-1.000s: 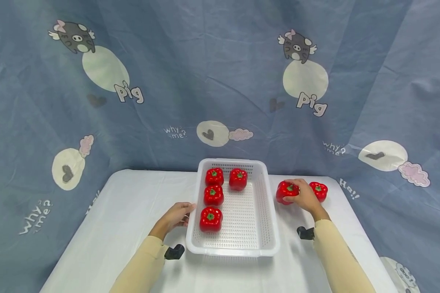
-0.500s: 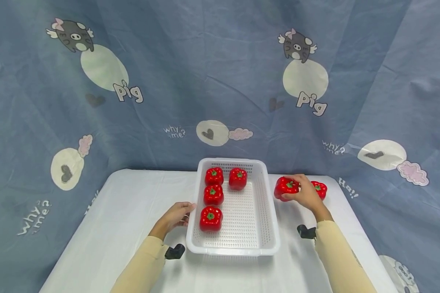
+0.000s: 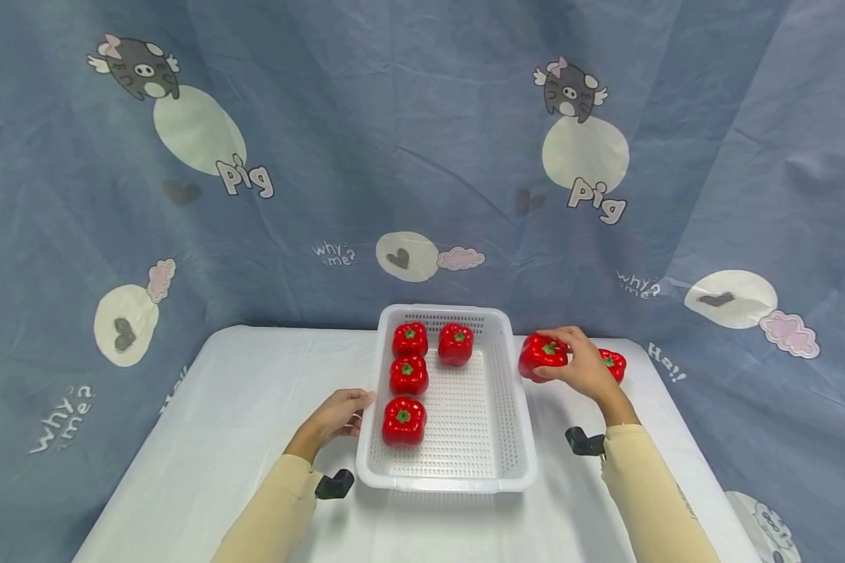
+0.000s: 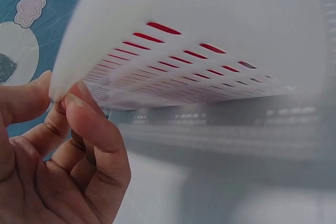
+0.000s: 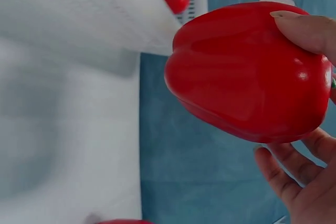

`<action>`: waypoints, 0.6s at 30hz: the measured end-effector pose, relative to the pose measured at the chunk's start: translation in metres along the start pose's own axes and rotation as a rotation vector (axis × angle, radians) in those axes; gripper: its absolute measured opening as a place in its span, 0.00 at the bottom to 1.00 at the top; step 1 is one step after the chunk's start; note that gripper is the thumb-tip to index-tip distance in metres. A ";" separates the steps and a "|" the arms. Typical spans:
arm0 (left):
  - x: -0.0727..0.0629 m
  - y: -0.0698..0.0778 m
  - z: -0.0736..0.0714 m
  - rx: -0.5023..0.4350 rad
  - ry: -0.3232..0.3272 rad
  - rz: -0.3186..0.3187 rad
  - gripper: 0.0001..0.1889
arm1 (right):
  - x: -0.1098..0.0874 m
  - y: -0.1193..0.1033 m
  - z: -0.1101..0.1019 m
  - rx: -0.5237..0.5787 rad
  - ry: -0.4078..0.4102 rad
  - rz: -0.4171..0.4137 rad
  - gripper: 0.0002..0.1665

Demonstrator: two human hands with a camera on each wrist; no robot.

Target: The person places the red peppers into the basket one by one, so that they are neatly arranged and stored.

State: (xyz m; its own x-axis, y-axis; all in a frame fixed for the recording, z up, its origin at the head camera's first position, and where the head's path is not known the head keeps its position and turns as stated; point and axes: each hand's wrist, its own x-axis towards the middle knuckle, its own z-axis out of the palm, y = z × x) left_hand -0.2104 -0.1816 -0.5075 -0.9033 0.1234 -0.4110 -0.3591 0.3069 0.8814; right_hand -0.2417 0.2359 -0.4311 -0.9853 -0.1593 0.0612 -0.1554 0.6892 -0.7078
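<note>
My right hand (image 3: 583, 366) grips a red bell pepper (image 3: 541, 356) just beside the right rim of a white perforated basket (image 3: 503, 422). In the right wrist view the held pepper (image 5: 247, 72) lies between the thumb and the fingers, raised above the table. With thumb and fingers, my left hand (image 4: 68, 140) pinches the basket's left rim (image 4: 65, 72). Inside the basket, red peppers stand in a left column, among them a front pepper (image 3: 404, 422), and one more pepper (image 3: 455, 345) is at the back, right of that column.
Another red pepper (image 3: 613, 364) lies on the white table (image 3: 275, 367) near its back right corner, partly behind my right hand. A blue printed curtain (image 3: 422, 156) hangs along the table's back edge.
My right hand has lifted the pepper and carried it left, towards the basket's right rim. The left hand keeps its hold on the basket, which stays in place.
</note>
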 end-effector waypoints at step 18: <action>0.003 -0.002 -0.002 -0.003 -0.003 -0.011 0.15 | 0.013 -0.043 0.016 0.029 -0.085 -0.070 0.42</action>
State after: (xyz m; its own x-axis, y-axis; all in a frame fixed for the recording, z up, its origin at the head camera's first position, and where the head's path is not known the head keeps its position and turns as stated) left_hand -0.2127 -0.1835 -0.5102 -0.8984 0.1229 -0.4215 -0.3699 0.3052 0.8775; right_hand -0.2467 0.1929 -0.4116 -0.9624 -0.2666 0.0521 -0.2203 0.6537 -0.7240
